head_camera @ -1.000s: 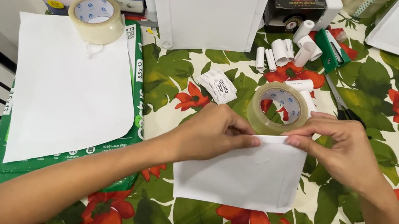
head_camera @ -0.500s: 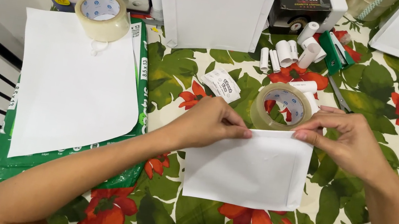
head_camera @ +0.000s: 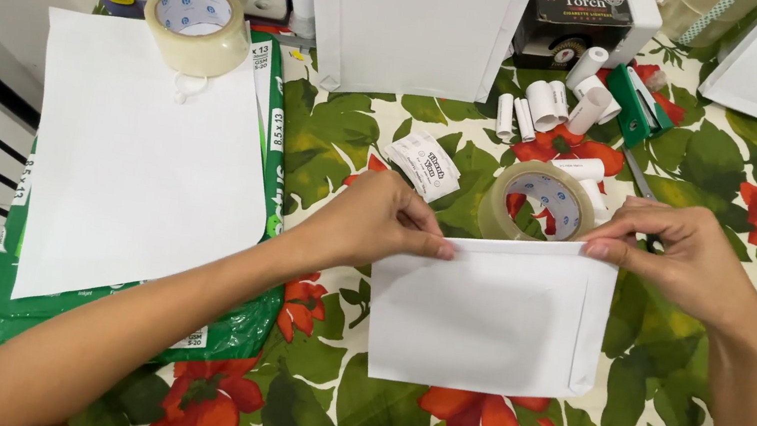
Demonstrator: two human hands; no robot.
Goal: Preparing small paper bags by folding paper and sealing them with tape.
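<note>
**Pressing the top edge of a white paper envelope**

Holding the white envelope (head_camera: 489, 317) flat on the flowered tablecloth (head_camera: 701, 416), the person works along its upper edge with both hands. The left hand (head_camera: 387, 225) pinches the edge near the left corner, thumb and fingers closed on the paper; the right hand (head_camera: 680, 256) grips the right corner in the same narrow pinch. Compared with a second ago, the envelope has slid toward the near edge of the table and the top edge now lies straighter, so the fold along the top looks to be pressed flat; this is a judgement from the crease line only.

Materials and shapes:
- Envelope: matte white paper, rectangular, smooth, with a seam visible down its right side.
- Roll of clear packing tape (head_camera: 542, 204): glossy ring, standing tilted just behind the envelope's top edge, between the two hands.
- Second tape roll (head_camera: 197, 27): lying flat on a stack of white paper sheets (head_camera: 143, 166), which rests on a green plastic wrapper.
- Small white paper rolls (head_camera: 558, 105): short cylinders scattered behind the tape.
- Stack of larger white envelopes (head_camera: 419, 22): upright at the back.
- Tablecloth: glossy, printed with red flowers and green leaves.
</note>
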